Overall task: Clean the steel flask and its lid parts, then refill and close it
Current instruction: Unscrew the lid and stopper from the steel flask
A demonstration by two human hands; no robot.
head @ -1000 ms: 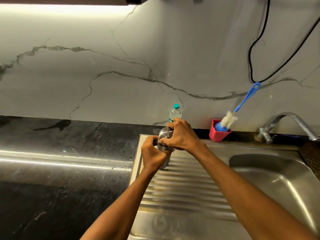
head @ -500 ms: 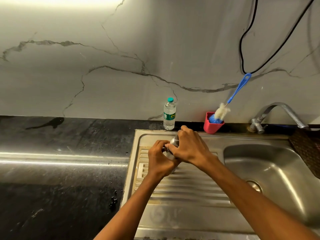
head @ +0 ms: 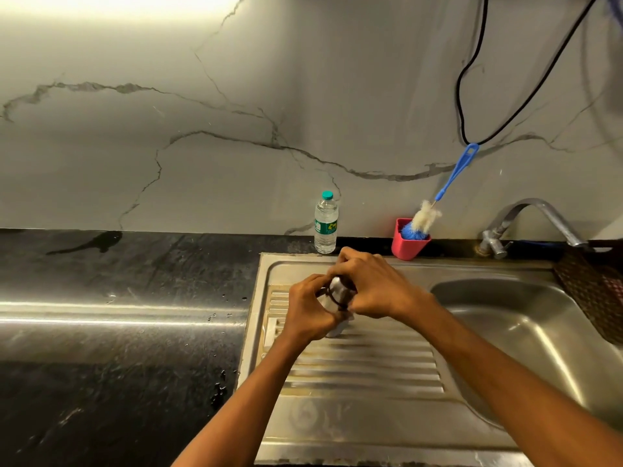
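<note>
Since a second ago the short steel flask point(head: 337, 293) has come down from in front of the clear plastic water bottle point(head: 325, 224) to stand low over the ribbed stainless draining board point(head: 364, 362), likely for unscrewing; the left hand point(head: 308, 311) wraps its body from the left, the right hand point(head: 369, 286) curls over its lid from above; the flask sits between both palms, mostly hidden; the blue-handled bottle brush point(head: 438, 200) waits untouched in its red cup point(head: 408, 244).
</note>
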